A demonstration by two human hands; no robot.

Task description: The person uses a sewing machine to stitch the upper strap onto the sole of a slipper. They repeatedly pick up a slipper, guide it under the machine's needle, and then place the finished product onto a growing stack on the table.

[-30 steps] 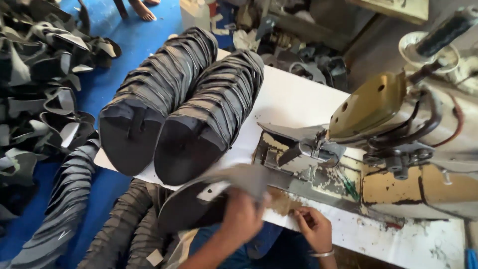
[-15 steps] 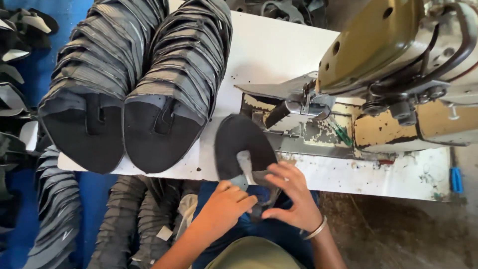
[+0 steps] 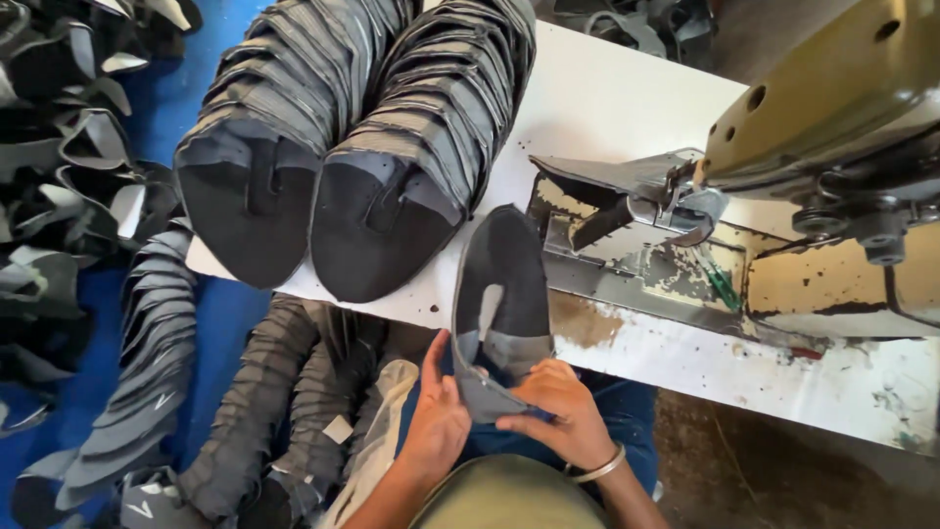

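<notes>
Both hands hold one black and grey shoe upper (image 3: pixel 501 284) at its near end, its toe lying on the white table (image 3: pixel 627 108) edge. My left hand (image 3: pixel 436 421) grips the left side of its heel part, thumb up along the edge. My right hand (image 3: pixel 563 411), with a metal bangle on the wrist, pinches the grey heel flap from the right. The upper points toward the sewing machine (image 3: pixel 832 147), short of its presser foot (image 3: pixel 685 201).
Two long stacks of similar uppers (image 3: pixel 343 147) lie on the table's left half. More stacked uppers (image 3: pixel 147 372) hang below the table over a blue floor, and loose ones (image 3: pixel 59 167) pile at far left. The worn machine bed (image 3: pixel 636 274) lies to the right.
The upper has been turned from lying flat and sideways to pointing away from me, and both hands have closed on its near heel end. The view has moved closer.
</notes>
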